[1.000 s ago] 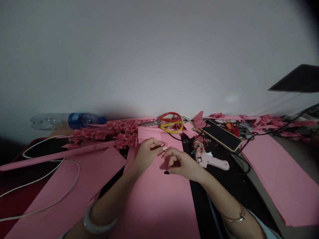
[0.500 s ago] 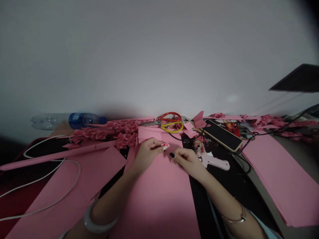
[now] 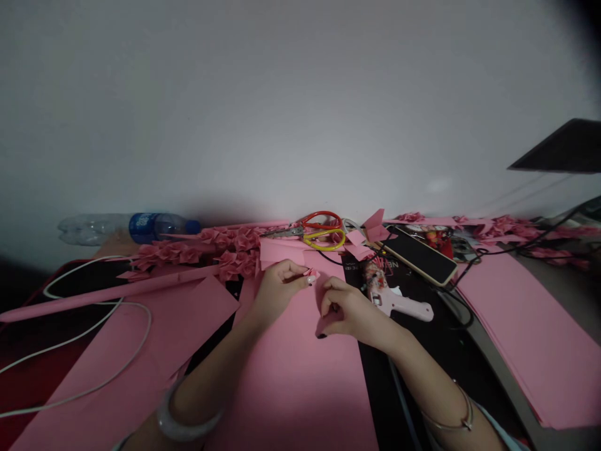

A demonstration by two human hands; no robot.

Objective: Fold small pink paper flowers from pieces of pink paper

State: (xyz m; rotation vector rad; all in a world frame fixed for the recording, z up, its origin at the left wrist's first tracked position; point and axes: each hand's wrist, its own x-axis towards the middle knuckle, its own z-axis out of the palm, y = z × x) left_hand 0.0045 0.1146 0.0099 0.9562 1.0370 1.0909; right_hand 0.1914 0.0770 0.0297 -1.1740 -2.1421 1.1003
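Observation:
My left hand pinches a small folded pink paper piece between thumb and fingers, just above a large pink paper sheet on the desk. My right hand hovers close beside it, fingers curled with dark nails, thumb near the paper piece; whether it touches the piece I cannot tell. A pink glue gun lies right of my right hand.
A pile of folded pink paper flowers lies behind my left hand. Red and yellow scissors, a phone, a water bottle lying on its side, a white cable and stacked pink sheets surround the work spot.
My right hand went forward to the paper piece, then drew back a little and curled its fingers down. The left hand kept its pinch in place.

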